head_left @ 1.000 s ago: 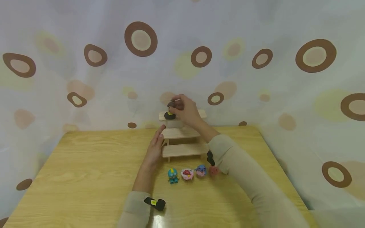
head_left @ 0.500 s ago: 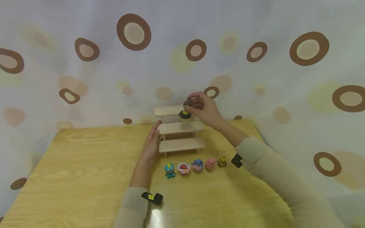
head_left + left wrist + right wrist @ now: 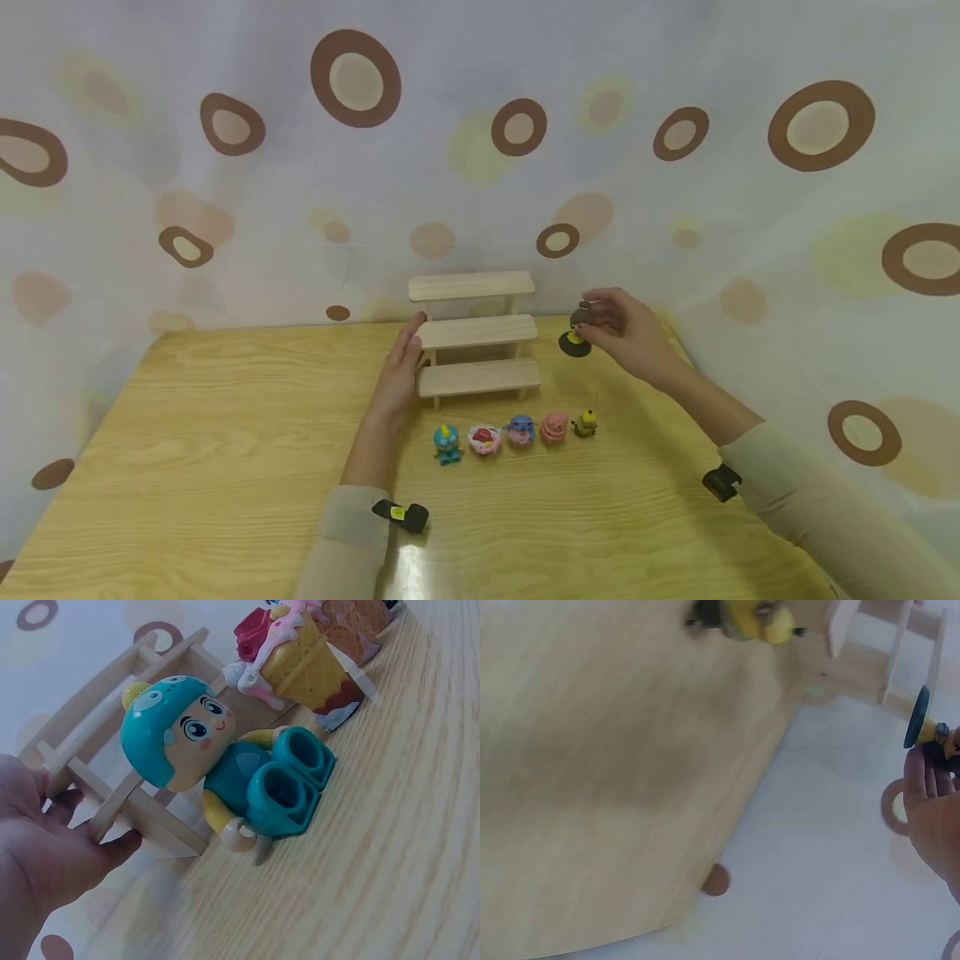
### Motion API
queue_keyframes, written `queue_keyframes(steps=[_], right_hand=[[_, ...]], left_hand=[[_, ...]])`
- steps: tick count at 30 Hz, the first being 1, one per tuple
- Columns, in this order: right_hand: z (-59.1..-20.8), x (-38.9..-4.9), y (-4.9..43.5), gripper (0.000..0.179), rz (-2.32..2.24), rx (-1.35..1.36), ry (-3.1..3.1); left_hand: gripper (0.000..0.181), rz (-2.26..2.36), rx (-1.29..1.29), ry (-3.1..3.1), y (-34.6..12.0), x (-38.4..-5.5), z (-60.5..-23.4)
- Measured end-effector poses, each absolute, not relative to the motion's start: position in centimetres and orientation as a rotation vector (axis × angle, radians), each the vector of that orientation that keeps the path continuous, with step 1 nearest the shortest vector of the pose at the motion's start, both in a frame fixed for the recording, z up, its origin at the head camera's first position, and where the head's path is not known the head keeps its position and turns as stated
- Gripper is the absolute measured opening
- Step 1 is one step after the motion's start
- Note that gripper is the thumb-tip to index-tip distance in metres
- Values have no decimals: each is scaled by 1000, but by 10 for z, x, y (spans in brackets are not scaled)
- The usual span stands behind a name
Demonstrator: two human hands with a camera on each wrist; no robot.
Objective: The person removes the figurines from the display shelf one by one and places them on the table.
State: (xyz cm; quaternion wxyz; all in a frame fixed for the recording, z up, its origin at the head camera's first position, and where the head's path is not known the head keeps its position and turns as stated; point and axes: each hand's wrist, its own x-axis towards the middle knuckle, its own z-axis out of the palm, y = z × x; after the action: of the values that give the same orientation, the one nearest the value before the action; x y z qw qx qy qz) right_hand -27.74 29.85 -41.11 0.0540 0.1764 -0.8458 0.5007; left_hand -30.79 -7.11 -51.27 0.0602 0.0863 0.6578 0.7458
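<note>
My left hand (image 3: 397, 371) holds the left side of a small three-tier wooden display shelf (image 3: 476, 332). In the left wrist view its thumb and fingers lie about the shelf's side struts. My right hand (image 3: 633, 337) pinches a small doll figurine (image 3: 576, 333) by its dark-haired upper part, to the right of the shelf. The figurine has a yellow middle and a wide black base, and it is upright. Seen from the right wrist, the base (image 3: 917, 718) faces away from the palm, whose fingers partly hide the head.
Several toy figures stand in a row before the shelf: a teal-capped doll (image 3: 447, 444), a white-and-pink ice-cream toy (image 3: 484, 439), a blue-and-pink one (image 3: 520, 431), a pink one (image 3: 553, 428) and a small yellow-topped one (image 3: 586, 423). A spotted curtain (image 3: 300, 192) hangs behind the wooden table (image 3: 247, 433).
My right hand has lifted the figurine off the top tier and carried it right and down, past the shelf's right end. My left hand stays at the shelf's side.
</note>
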Motion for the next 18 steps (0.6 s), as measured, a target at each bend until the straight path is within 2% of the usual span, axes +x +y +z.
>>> queue_keyframes(steps=[9,18], right_hand=[[-448,-238,343,45,1452,417,-2700],[-492,-217,363,42,1456,354,-2786]], left_hand=[[52,2259,253,1981,-69,-307,-512],[52,2255,251,1989,-70,-306,-512]])
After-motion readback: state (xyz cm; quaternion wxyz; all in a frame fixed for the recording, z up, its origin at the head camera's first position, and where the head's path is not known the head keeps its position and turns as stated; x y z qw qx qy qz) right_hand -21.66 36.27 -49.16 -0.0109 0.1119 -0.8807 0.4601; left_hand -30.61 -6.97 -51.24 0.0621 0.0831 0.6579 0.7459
